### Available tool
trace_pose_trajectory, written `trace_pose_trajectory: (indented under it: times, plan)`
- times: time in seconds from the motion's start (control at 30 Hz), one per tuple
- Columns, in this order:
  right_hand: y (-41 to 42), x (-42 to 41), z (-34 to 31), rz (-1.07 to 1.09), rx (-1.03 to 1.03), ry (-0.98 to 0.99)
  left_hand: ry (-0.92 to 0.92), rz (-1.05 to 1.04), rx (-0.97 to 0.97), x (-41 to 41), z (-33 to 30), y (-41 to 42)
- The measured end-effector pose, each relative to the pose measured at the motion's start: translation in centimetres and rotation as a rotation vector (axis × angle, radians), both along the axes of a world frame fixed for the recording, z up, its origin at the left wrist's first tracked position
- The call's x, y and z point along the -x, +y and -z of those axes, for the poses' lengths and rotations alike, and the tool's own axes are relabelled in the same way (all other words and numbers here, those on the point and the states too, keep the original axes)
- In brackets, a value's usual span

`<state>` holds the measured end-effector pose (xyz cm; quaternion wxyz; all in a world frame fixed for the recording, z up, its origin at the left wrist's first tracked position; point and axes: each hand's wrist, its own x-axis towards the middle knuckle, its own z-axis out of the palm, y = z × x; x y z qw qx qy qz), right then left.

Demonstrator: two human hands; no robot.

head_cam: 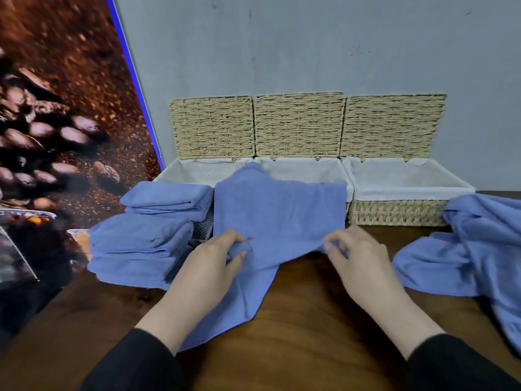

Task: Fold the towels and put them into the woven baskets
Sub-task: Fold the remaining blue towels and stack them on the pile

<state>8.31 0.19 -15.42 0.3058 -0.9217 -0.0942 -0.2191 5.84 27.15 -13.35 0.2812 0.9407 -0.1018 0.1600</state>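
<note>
1. A dark wooden desk runs up to a grey wall. On the left stands a large poster showing brown coffee beans. No words can be read on it.

2. Three woven baskets sit in a row against the wall with their lids tipped up: the left basket, the middle basket and the right basket. Each has a white cloth lining. No towel can be seen inside any of them, and no brand tag or label shows.

3. A loose heap of blue towels lies unfolded at the right edge of the desk. It could slide off if it is tugged carelessly.

4. A stack of folded blue towels sits on the left, in front of the left basket. The stack looks uneven, so a bump from the sleeve might topple it.

5. The towel being folded is held up in the middle, with its top edge draped over the front rim of the middle basket. One corner trails down to the desk. The fold may come out crooked because the held edge is bunched and uneven.

6. The left hand pinches the towel's lower edge in its grip.

7. The right hand pinches the same edge further along. If either pinch slips, the towel would drop.
</note>
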Motion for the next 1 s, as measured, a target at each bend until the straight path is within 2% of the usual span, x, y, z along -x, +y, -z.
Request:
trace_pose_trajectory:
  times: [0.07, 0.17, 0.23, 0.3, 0.37, 0.43, 0.5, 0.6, 0.63, 0.7, 0.8, 0.83, 0.9, 1.0]
  plan:
    - [-0.7, 0.7, -1.3, 0.054, -0.221, -0.091, -0.059, -0.002, 0.094, 0.7, -1.0, -0.6]
    - [-1.0, 1.7, -2.6, 0.047, -0.587, -0.107, -0.082, 0.063, 0.336, 1.4, -3.6, -2.1]
    - [-1.4, 1.2, -2.3, -0.015, -0.674, -0.072, -0.11, 0.034, 0.375, 0.1, -4.3, -2.4]
    - [-1.5, 0.7, -1.6, -0.121, -0.572, 0.084, -0.114, -0.088, 0.184, -1.6, -3.6, -2.0]
    - [-1.6, 0.5, -1.0, -0.121, -0.286, 0.234, -0.176, -0.163, -0.019, -2.2, -2.2, -1.4]
    - [-1.1, 1.0, -1.3, -0.15, -0.142, 0.212, -0.224, -0.09, 0.01, -1.5, -1.2, -1.1]
    - [-0.6, 1.6, -1.3, -0.303, -0.098, 0.18, -0.094, 0.06, 0.055, -0.6, -0.7, -0.8]
    - [0.3, 2.0, -1.1, -0.547, 0.158, 0.358, 0.249, 0.25, -0.103, -0.3, 0.6, -0.2]
    - [0.3, 1.9, -0.8, -0.572, 0.242, 0.399, 0.317, 0.256, -0.165, -0.5, 0.9, 0.1]
    - [0.4, 1.5, -0.3, -0.554, 0.341, 0.356, 0.365, 0.212, -0.213, -1.0, 1.3, 0.2]
    - [0.6, 1.3, -0.3, -0.479, 0.268, 0.242, 0.206, 0.159, -0.27, -0.9, 0.8, -0.3]
    - [0.7, 1.3, -0.5, -0.477, 0.167, 0.226, 0.147, 0.18, -0.201, -0.5, 0.3, -0.7]
    - [0.8, 1.7, -0.8, -0.46, -0.051, 0.192, 0.169, 0.271, -0.093, 0.5, -0.5, -1.5]
    - [0.9, 2.3, -1.2, -0.397, -0.24, 0.169, 0.208, 0.294, -0.298, 1.8, -0.1, -3.6]
